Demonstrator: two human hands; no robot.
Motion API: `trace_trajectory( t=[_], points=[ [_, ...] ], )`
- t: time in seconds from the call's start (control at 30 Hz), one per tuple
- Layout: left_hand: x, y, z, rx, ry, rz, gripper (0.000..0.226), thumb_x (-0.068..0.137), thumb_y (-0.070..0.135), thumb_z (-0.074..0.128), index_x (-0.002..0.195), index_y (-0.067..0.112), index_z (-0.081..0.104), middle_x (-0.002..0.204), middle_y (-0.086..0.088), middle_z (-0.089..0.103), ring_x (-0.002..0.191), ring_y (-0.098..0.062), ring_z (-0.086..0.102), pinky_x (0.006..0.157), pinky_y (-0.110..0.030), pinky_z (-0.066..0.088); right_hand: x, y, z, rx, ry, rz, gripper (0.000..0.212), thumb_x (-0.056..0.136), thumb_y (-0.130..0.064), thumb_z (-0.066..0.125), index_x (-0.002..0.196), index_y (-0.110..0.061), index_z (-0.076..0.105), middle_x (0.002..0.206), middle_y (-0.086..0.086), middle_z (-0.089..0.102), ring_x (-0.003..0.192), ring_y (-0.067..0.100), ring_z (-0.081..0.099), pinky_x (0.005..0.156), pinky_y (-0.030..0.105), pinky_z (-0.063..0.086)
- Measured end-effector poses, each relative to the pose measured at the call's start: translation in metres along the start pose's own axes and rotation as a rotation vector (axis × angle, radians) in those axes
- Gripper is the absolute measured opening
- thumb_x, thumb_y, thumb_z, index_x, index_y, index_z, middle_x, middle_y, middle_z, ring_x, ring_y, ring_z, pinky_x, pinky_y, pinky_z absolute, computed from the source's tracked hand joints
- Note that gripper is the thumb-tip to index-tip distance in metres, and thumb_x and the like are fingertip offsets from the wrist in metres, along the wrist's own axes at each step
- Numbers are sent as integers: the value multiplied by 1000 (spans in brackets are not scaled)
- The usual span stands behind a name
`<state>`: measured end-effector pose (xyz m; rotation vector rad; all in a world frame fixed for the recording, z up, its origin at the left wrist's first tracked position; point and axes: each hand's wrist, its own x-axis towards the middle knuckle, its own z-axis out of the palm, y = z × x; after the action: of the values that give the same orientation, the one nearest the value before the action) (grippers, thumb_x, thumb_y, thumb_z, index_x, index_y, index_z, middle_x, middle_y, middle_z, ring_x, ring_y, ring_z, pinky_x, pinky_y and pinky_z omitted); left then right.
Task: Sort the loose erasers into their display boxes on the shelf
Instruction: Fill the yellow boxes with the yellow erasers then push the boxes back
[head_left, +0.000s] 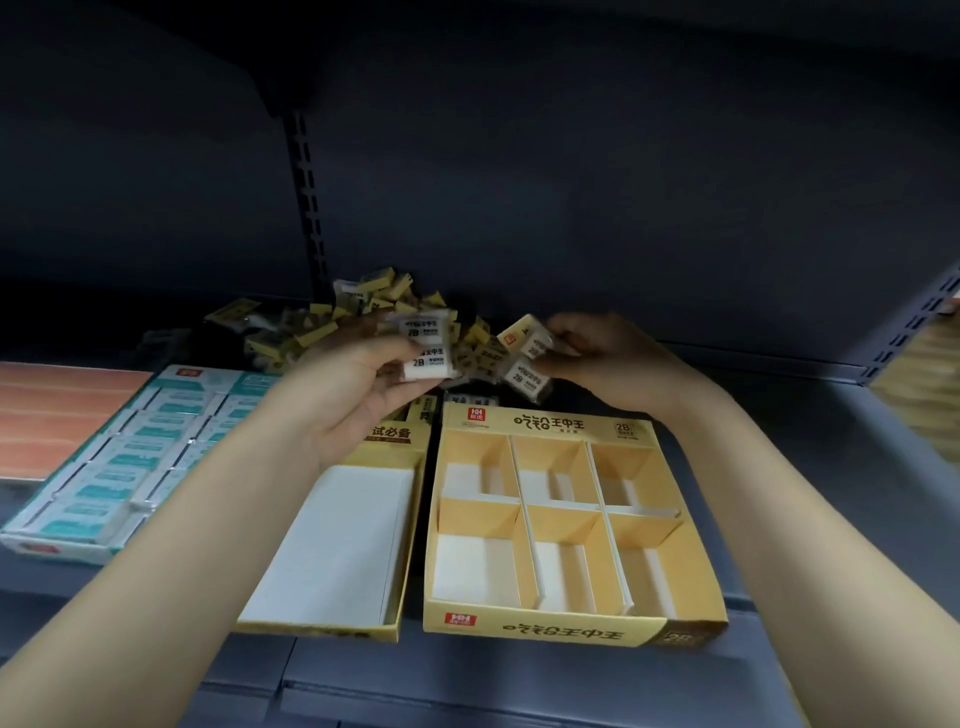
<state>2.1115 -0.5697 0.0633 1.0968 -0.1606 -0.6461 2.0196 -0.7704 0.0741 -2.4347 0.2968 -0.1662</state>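
Observation:
A heap of loose yellow-and-white wrapped erasers (311, 325) lies at the back of the shelf. My left hand (358, 379) grips two white 2B erasers (426, 345) stacked together above the heap's front. My right hand (597, 353) holds a few more erasers (527, 356) just to the right. Below both hands sits a yellow display box (571, 631) with six divided compartments, all bare. To its left lies a second yellow box (332, 551) with a plain white floor and no dividers.
A teal-and-white box of packed erasers (104, 467) sits at the left, beside an orange flat item (52, 410). A slotted upright (309, 208) runs up the dark back panel. The grey shelf (805, 467) stretches to the right.

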Motion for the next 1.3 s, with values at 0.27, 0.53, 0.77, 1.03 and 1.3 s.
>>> trace_trajectory(
  t=[0.27,0.53,0.77,1.03,1.3],
  points=[
    [-5,-6,5,45,-38,-23,20,86,-5,52,101,8,57,104,-16,66,93,-26,67,67,-31,59,-12,-5,-3,-26,-26,5,17,95,-29,52,106,-21,61,99,-5,68,95,17,63,85,40,48],
    [-13,-11,2,627,-22,90,25,77,4,71,97,18,63,89,-1,73,80,-13,69,73,-23,53,-18,-14,-5,-67,-31,-12,1,95,-31,53,96,-31,52,89,-15,60,78,-1,55,62,19,38],
    [-18,-12,11,884,-38,121,17,77,9,71,88,21,64,82,-2,72,81,-21,68,74,-31,54,-25,-16,-6,-116,-16,-27,6,94,-31,53,100,-32,51,90,-19,57,80,-3,53,65,18,39],
    [-16,-15,18,1224,-211,83,24,80,17,70,87,38,60,101,7,66,92,-9,62,88,-33,52,-37,-17,-15,-162,-140,30,14,92,-29,58,106,-28,58,94,-16,59,84,2,55,72,20,43],
    [-16,-16,26,1509,-237,142,17,79,22,72,93,32,68,88,18,59,77,1,54,68,-14,46,-37,-14,-13,-85,-188,81,23,79,-22,73,97,-28,60,92,-6,67,88,17,62,84,40,51]
  ],
)
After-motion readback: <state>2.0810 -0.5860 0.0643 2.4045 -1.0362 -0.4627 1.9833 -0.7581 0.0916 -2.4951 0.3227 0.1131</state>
